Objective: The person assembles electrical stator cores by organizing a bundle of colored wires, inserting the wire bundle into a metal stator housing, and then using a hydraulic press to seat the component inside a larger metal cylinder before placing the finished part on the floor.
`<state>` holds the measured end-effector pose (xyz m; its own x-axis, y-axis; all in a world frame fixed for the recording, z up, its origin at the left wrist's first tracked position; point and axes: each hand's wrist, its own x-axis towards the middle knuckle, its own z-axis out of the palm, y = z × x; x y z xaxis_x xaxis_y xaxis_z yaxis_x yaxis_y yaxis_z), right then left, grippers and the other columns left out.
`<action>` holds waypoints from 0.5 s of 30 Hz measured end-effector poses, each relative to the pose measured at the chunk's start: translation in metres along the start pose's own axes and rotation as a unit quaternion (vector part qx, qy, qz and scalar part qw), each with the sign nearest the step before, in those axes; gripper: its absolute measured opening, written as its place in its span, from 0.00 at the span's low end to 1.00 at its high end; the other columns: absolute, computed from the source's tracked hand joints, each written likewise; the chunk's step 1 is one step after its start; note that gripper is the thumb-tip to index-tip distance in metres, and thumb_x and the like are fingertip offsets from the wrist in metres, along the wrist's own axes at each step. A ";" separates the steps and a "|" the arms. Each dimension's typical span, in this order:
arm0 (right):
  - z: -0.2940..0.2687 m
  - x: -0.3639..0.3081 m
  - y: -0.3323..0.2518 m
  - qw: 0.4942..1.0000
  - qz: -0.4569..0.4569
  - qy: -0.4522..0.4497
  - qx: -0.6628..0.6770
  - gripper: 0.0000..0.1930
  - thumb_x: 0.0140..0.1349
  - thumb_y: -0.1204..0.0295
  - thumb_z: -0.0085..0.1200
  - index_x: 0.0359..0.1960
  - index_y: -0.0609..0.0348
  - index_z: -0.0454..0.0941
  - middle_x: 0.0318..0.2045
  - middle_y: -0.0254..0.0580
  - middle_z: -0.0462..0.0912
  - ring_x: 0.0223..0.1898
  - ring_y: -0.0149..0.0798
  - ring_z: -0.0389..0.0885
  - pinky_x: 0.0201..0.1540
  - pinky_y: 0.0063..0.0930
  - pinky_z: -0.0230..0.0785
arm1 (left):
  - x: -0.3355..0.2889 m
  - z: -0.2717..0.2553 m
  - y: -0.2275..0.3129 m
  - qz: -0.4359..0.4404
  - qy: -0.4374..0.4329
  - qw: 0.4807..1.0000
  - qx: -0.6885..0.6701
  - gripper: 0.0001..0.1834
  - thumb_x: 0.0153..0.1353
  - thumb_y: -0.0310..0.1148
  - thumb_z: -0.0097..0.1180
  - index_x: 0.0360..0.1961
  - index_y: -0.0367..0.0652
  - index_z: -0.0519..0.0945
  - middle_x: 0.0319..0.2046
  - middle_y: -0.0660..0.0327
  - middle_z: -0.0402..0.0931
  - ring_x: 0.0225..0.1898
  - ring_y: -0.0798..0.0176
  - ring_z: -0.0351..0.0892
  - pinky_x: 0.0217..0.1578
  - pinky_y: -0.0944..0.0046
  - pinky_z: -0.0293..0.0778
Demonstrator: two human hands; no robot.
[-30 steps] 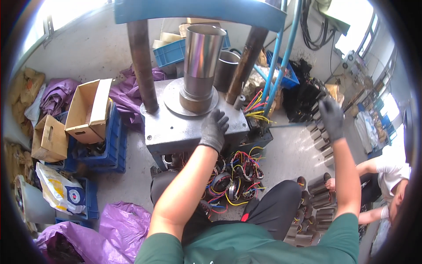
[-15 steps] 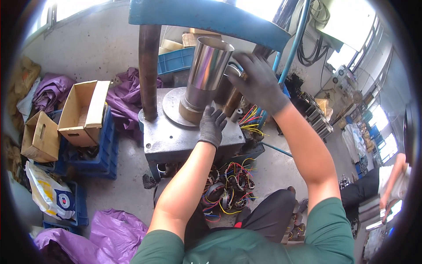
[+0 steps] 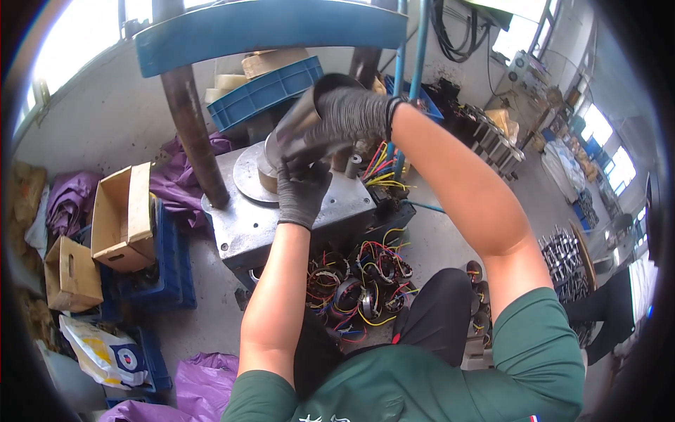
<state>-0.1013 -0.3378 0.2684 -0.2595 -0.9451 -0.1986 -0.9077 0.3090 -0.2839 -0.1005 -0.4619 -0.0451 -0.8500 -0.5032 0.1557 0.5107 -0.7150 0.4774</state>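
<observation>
A shiny metal tube (image 3: 292,126) leans to the right above a short ring-shaped base (image 3: 267,177) on a round steel plate (image 3: 245,177). My right hand (image 3: 344,116), in a dark glove, reaches across and is closed around the tube's upper part, hiding much of it. At its lower end, my gloved left hand (image 3: 302,191) has its fingers curled against the tube, beside the base. The plate rests on the steel bed (image 3: 239,228) of a press with a blue crossbeam (image 3: 274,32). Whether the tube's bottom edge still touches the base is hidden.
Dark press columns (image 3: 193,133) rise from the bed. A small metal cylinder (image 3: 353,166) stands at its right, near colored wires (image 3: 390,176). Wound motor stators (image 3: 348,292) lie on the floor below. Cardboard boxes (image 3: 123,218) and blue crates (image 3: 172,253) are at left.
My right hand has come down from beside the tube and closed on it. The tube now tilts further right. My left hand stays by its lower end, and the view has shifted.
</observation>
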 end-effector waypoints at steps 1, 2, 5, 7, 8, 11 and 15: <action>0.016 -0.021 0.020 0.999 -0.002 0.006 0.052 0.18 0.64 0.62 0.61 0.52 0.57 0.83 0.50 0.50 0.86 0.52 0.47 0.84 0.56 0.37 0.77 | 0.000 0.019 -0.007 -0.068 -0.047 0.983 -0.162 0.44 0.66 0.68 0.50 0.66 0.39 0.70 0.69 0.45 0.68 0.69 0.41 0.67 0.70 0.37 0.61; 0.044 -0.037 0.037 0.994 -0.024 0.036 0.103 0.23 0.62 0.64 0.62 0.58 0.56 0.79 0.53 0.51 0.84 0.55 0.46 0.82 0.60 0.37 0.74 | -0.007 0.031 -0.001 -0.136 -0.066 0.940 -0.307 0.41 0.68 0.67 0.49 0.66 0.41 0.72 0.70 0.47 0.68 0.70 0.43 0.67 0.71 0.36 0.60; 0.142 -0.084 0.093 0.956 -0.048 0.138 0.254 0.33 0.58 0.69 0.64 0.67 0.56 0.72 0.58 0.54 0.81 0.59 0.44 0.79 0.66 0.36 0.70 | -0.030 0.049 0.005 -0.181 -0.094 0.961 -0.186 0.36 0.75 0.61 0.43 0.71 0.44 0.67 0.69 0.53 0.70 0.73 0.48 0.63 0.74 0.42 0.54; 0.217 -0.106 0.119 0.911 -0.054 0.189 0.364 0.26 0.59 0.69 0.61 0.61 0.56 0.75 0.54 0.52 0.83 0.56 0.45 0.81 0.63 0.38 0.72 | -0.038 0.042 0.004 -0.141 -0.001 0.988 0.059 0.46 0.64 0.64 0.59 0.71 0.39 0.67 0.65 0.48 0.73 0.66 0.46 0.71 0.66 0.43 0.68; 0.252 -0.118 0.128 0.893 -0.056 0.221 0.388 0.22 0.60 0.69 0.59 0.58 0.56 0.77 0.51 0.51 0.84 0.54 0.46 0.82 0.61 0.39 0.73 | -0.050 0.049 0.005 -0.121 0.022 0.978 0.168 0.44 0.62 0.62 0.63 0.68 0.39 0.70 0.57 0.51 0.76 0.58 0.50 0.75 0.59 0.48 0.72; 0.318 -0.136 0.118 0.836 -0.044 0.288 0.466 0.13 0.63 0.70 0.55 0.48 0.56 0.82 0.45 0.48 0.86 0.49 0.48 0.84 0.55 0.41 0.76 | -0.083 0.050 -0.007 -0.073 0.204 0.911 0.350 0.24 0.64 0.46 0.68 0.50 0.38 0.79 0.40 0.64 0.79 0.39 0.68 0.75 0.39 0.64 0.75; 0.317 -0.155 0.096 0.295 0.039 0.206 0.932 0.27 0.49 0.73 0.55 0.56 0.61 0.77 0.52 0.49 0.84 0.53 0.48 0.84 0.58 0.40 0.76 | -0.092 0.052 -0.017 0.138 0.057 0.866 0.477 0.18 0.68 0.34 0.65 0.54 0.37 0.78 0.45 0.58 0.80 0.47 0.62 0.77 0.55 0.60 0.74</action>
<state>-0.0441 -0.1278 -0.0252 -0.6225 -0.7411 -0.2515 0.7655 -0.5098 -0.3926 -0.0374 -0.3779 -0.0230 -0.6664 -0.6745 0.3178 0.3076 0.1395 0.9412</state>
